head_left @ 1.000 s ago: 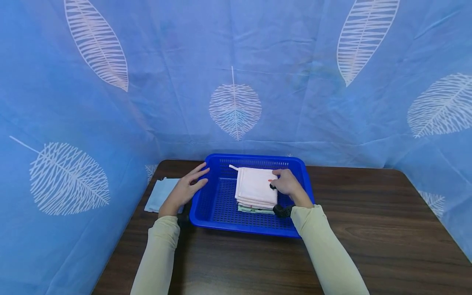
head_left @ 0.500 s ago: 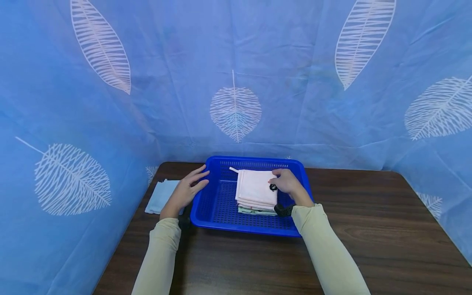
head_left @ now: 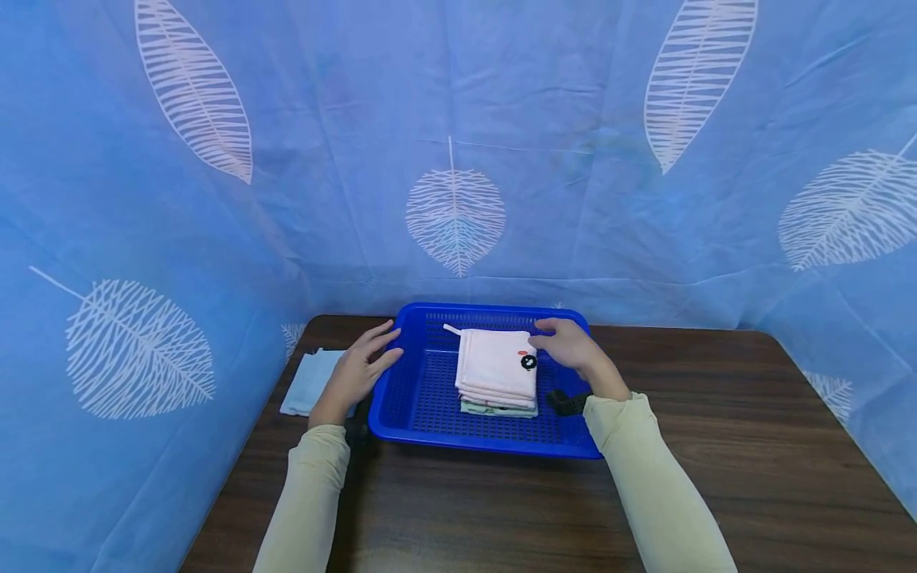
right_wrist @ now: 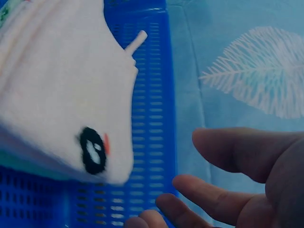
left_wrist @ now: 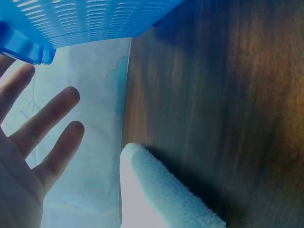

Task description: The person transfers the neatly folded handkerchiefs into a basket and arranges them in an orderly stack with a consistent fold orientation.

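Observation:
A blue plastic basket (head_left: 487, 448) with slotted walls stands on the table. Inside it lies a folded pale pink towel (head_left: 494, 362), a black-and-white patch near one corner and a hanging loop at the back left. Green folded cloth (head_left: 497, 410) shows beneath the pink layers. My right hand (head_left: 573, 348) hovers over the basket's right side, thumb and fingers apart, holding nothing; the right wrist view shows a gap between them and the towel (right_wrist: 66, 95). At the left rim is my left hand (head_left: 356, 372), fingers spread, some fingertips right at the basket's edge (left_wrist: 28, 52).
A folded light blue towel (head_left: 310, 383) lies on the table left of the basket, partly behind the left forearm. Blue leaf-patterned fabric (head_left: 458, 215) hangs behind the table (head_left: 716, 430) and along its sides. A black wrist device (head_left: 566, 402) overlaps the basket.
My right hand has let go of the pink towel's corner and moved up and right, uncovering the patch. The left hand stays at the basket's left rim.

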The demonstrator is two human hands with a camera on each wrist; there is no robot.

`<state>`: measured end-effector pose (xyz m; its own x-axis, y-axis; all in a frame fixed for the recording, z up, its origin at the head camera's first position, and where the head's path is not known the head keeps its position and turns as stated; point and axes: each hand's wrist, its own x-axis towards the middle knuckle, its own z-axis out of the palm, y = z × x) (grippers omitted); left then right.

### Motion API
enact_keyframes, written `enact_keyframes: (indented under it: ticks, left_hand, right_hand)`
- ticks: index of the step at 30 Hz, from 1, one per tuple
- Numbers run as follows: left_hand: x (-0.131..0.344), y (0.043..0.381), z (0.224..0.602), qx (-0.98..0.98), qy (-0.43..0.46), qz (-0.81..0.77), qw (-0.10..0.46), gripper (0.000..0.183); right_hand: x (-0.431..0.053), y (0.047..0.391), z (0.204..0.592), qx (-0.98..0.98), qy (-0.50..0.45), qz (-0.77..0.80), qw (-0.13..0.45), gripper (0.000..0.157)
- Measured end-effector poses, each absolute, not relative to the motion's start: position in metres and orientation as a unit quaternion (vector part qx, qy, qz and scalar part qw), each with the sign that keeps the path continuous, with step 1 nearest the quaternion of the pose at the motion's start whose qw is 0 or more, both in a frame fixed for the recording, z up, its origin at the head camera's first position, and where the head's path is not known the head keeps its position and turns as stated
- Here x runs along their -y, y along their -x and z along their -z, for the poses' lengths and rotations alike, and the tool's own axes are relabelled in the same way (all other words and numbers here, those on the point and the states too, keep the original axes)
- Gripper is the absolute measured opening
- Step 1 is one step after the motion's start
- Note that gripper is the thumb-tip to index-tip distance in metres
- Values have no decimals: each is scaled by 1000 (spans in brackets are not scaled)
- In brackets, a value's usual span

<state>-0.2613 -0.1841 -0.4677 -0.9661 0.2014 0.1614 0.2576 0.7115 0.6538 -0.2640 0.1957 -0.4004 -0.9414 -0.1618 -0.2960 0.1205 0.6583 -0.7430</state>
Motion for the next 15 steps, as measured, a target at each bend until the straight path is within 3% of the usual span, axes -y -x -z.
enact_keyframes:
  ticks: [15]
  left_hand:
    - [192,257,466,922,110,360,89,62]
  right_hand:
    - [-230,260,379,-920,47,354,163,53]
